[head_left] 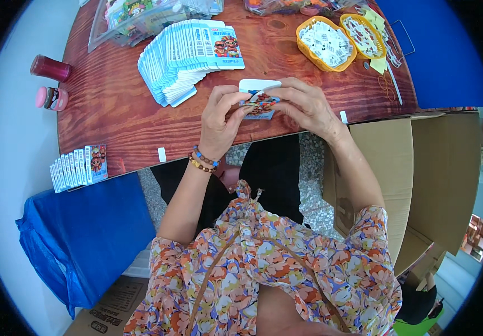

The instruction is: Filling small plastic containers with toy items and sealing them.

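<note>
Over the table's near edge, both my hands meet at a small printed cardboard box (262,116) with its white flap up. My left hand (221,119), bracelets at the wrist, pinches its left side. My right hand (307,107) grips the right side with thumb and fingers. Between my fingertips, at the mouth of the box, a small multicoloured piece (263,102) shows; its kind is too small to make out. Just beyond my left hand lies a fanned stack of flat light-blue boxes (182,53). A short row of similar boxes (94,162) stands at the left table corner.
Yellow baskets (303,53) of small white printed pieces stand at the far right. A clear plastic bin (135,25) is at the back. Two jars (51,67) are at the left edge. An open carton (387,162) is beside my right arm, a blue bag (84,235) at lower left.
</note>
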`<state>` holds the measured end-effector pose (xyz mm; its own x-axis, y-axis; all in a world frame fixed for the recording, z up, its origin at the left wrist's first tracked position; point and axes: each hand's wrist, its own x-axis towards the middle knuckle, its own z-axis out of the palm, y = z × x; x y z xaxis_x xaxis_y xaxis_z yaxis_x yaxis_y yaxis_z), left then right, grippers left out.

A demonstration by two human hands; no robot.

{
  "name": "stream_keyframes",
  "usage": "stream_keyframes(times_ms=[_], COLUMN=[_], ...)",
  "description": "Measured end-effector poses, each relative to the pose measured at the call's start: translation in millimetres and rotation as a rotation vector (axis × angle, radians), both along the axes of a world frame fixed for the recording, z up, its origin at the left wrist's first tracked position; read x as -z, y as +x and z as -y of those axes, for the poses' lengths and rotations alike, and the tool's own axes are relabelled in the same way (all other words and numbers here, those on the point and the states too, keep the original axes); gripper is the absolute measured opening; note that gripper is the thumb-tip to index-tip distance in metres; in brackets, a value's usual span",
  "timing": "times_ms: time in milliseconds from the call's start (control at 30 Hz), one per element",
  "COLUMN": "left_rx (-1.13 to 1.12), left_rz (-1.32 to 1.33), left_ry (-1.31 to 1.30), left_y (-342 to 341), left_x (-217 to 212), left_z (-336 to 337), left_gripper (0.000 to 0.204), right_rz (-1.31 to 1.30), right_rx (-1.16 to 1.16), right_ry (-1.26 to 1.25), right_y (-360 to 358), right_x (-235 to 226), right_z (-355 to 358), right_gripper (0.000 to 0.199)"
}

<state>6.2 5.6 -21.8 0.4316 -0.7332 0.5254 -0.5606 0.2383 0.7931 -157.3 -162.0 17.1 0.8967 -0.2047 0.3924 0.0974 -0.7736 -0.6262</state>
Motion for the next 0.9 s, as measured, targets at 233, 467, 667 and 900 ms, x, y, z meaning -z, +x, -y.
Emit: stream_keyframes(times_ms=[233, 467, 667, 900], left_rx=[0.063, 0.066, 0.058, 0.086], left_rz=[-0.073, -0.112, -0.162, -0.213], left_ry=[-0.022, -0.025, -0.03, 0.044], left_y=[3, 0, -2, 1], left_x=[2, -1, 6, 15], left_z=[-4, 0, 2, -2], left_gripper=[0.031, 0.032, 0.034, 0.036], right_rz=[0.069, 0.132, -0.003, -0.118], right_rx=[0.02, 0.082, 0.068, 0.1], right_ry=[-0.038, 0.159, 0.67, 0.415], right_y=[5, 7, 13, 16], right_x=[-3, -9, -11, -29], right_z=[-12, -21, -17, -19], right_gripper=[0.031, 0.021, 0.022, 0.024])
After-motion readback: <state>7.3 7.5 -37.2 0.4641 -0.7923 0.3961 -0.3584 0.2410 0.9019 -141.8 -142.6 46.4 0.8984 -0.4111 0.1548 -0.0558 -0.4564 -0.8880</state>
